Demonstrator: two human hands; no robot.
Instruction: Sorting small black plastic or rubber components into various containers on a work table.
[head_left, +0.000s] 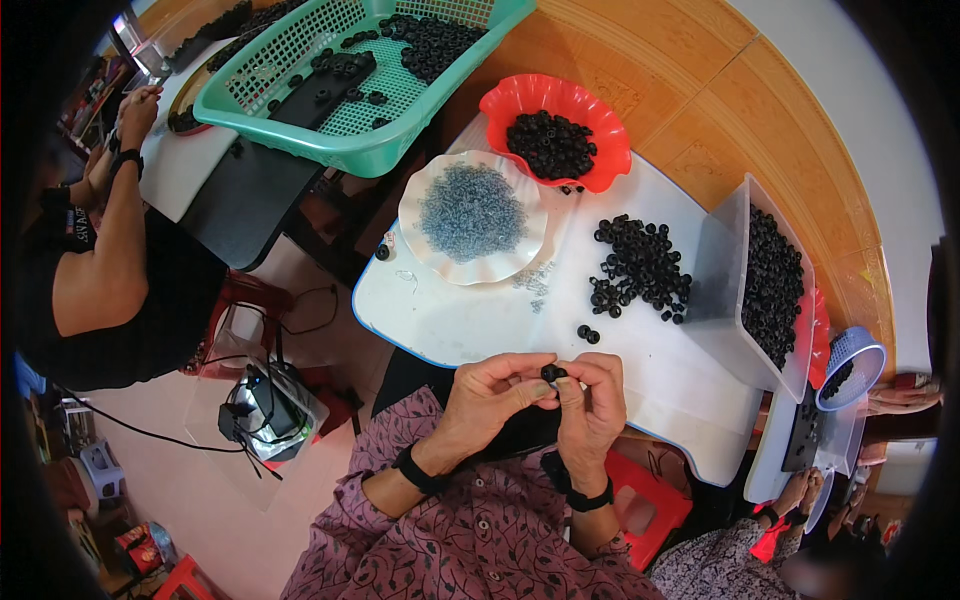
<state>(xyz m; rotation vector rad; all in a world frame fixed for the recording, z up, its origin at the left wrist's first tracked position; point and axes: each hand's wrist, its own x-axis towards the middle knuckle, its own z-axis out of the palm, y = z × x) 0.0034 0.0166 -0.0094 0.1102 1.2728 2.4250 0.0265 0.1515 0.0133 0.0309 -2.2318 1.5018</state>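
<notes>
Just off the near edge of the white table (450, 320), a small round black part (552, 372) is pinched between the fingertips of both hands. My left hand (492, 393) grips it from the left, thumb and forefinger closed. From the other side, my right hand (590, 402) holds it with thumb and fingers. Beyond my hands, two loose black parts (588, 334) lie near a larger pile of black parts (640, 262). A white scalloped plate (412, 228) holds many small clear rings (472, 212), and a few more rings (535, 285) are scattered beside it.
A red wavy bowl (612, 165) of black parts stands at the back. On the right is a clear plastic bin (712, 290) filled with them. A green basket (345, 150) sits far left. Other people work at left (100, 280) and lower right (725, 565).
</notes>
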